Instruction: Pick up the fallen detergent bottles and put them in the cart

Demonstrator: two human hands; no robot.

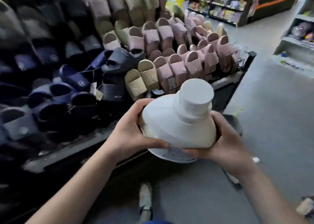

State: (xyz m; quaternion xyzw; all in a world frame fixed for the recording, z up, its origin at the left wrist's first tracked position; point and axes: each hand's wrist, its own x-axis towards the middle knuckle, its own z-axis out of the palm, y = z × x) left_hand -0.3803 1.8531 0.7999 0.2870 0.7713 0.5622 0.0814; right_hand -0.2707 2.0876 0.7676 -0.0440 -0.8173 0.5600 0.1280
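A large white detergent bottle (178,123) with a wide white cap is held upright in front of me, above the floor. My left hand (132,132) grips its left side, fingers curled over the shoulder and thumb under the body. My right hand (226,143) grips its right side and lower front, thumb across the label. Behind the bottle a dark grey piece (232,121) shows, perhaps part of the cart; the bottle and my right hand hide most of it.
A low black display rack (237,81) packed with dark, beige and pink slippers fills the left and centre. Grey shop floor (271,121) opens to the right. Stocked shelves stand at the back (220,4) and far right (299,33). My shoe (145,200) is below.
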